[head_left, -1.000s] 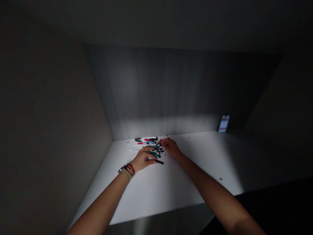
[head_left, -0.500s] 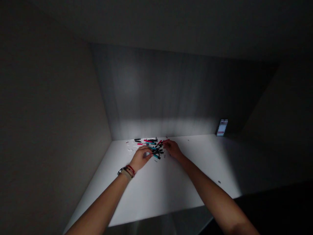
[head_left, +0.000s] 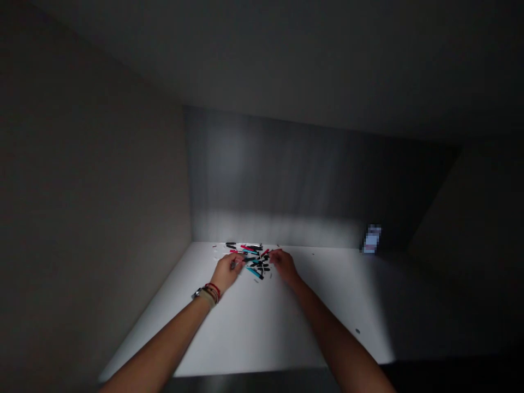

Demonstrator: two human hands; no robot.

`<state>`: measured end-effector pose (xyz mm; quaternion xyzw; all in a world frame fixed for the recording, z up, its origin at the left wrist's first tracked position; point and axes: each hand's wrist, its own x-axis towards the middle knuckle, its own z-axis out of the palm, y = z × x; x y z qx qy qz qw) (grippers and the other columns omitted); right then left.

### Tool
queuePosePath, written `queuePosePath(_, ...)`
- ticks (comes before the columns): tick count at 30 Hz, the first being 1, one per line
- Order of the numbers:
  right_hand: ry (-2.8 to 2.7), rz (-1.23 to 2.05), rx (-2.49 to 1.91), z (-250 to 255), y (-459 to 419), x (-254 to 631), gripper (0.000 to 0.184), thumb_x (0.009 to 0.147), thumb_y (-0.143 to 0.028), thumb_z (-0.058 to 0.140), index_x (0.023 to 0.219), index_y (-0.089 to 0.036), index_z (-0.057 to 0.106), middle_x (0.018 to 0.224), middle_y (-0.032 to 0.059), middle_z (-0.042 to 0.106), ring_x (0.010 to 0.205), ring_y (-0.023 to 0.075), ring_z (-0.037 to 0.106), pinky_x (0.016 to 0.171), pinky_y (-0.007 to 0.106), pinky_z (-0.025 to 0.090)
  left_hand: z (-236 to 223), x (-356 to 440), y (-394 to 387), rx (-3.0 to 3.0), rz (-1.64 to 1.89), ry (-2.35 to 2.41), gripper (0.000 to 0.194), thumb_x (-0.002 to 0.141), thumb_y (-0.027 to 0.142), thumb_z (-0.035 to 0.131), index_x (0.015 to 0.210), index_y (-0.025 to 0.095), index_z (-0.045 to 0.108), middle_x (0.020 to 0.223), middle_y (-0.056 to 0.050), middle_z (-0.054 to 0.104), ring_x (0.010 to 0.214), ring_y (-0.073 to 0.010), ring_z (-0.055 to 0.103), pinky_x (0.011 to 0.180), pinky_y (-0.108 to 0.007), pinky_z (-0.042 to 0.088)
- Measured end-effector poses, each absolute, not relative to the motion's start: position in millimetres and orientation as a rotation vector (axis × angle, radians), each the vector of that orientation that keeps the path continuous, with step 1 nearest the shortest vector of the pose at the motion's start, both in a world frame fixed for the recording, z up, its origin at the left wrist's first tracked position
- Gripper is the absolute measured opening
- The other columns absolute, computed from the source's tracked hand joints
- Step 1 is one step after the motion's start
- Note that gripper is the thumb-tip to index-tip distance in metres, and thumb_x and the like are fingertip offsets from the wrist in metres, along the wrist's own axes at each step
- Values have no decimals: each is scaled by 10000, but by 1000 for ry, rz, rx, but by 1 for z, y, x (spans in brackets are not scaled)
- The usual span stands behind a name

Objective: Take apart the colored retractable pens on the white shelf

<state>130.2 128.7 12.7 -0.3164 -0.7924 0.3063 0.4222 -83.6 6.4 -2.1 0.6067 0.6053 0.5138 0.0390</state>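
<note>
A loose pile of pen parts lies near the back of the white tabletop, with black pieces (head_left: 264,267), red pieces (head_left: 244,248) and a teal pen (head_left: 254,273) among them. My left hand (head_left: 224,273), with a watch and bracelets at the wrist, pinches a black pen part (head_left: 249,260) at the pile's left side. Over the right side of the pile, my right hand (head_left: 284,266) has its fingers closed. A thin red pen part shows along its upper edge, mostly hidden by the fingers.
A grey back wall (head_left: 278,180) rises behind the white tabletop (head_left: 245,333), and a side wall (head_left: 102,207) stands at left. A blurred-out phone-like object (head_left: 371,240) leans at the back right. One small dark disc (head_left: 357,331) lies front right.
My left hand has drawn back left from the pile with a black pen part, uncovering more of the teal pen. My right hand stays by the pile's right side. The view has tilted up.
</note>
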Motion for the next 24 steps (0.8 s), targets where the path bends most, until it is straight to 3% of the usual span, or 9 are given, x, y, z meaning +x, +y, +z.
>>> queuePosePath(14,-1973,1042,-637,6,100,110,246,824,-423,598,802,-186,660,671,25,658,612,165,598,562,253,468,5,-82,-3,1830,1598,1818,188,841,333,584,885,166,658,814,-44,678,746,-169,603,697,-273,473)
queuePosePath(24,-1973,941,-644,-4,104,105,247,842,-427,574,814,-198,664,597,10,607,539,160,554,514,250,432,3,-86,-1,1780,1659,1774,171,838,326,594,892,177,659,817,-36,678,718,-163,596,687,-271,476)
